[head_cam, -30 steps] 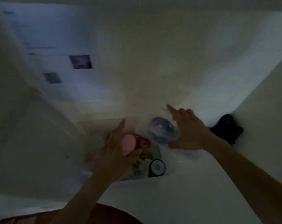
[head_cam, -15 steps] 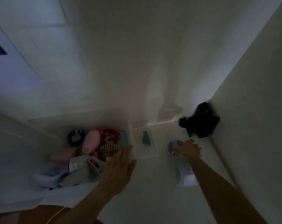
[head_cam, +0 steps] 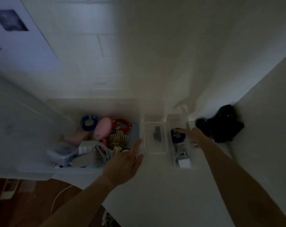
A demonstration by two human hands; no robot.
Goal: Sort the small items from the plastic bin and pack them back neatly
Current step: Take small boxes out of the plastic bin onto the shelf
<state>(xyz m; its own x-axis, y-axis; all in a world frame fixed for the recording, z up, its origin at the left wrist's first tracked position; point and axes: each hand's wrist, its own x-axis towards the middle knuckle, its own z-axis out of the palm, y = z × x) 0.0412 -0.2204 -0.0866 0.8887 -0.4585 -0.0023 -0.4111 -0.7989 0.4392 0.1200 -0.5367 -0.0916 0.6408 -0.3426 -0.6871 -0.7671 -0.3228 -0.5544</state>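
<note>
In dim, blurred light the plastic bin holds jumbled small items, the left hand hovering flat with fingers spread over its right rim, while right of the bin the right hand reaches a blue ring, its grip impossible to tell.

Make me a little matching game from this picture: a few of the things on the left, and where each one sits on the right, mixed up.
Things:
1. pink oval item
2. dark grey piece
3. white charger block
4. black bundle

Places:
A. alone in the small middle tray
B. in the corner by the wall
C. in the big plastic bin
D. near end of the narrow right tray

Pairs: 1-C, 2-A, 3-D, 4-B
</note>
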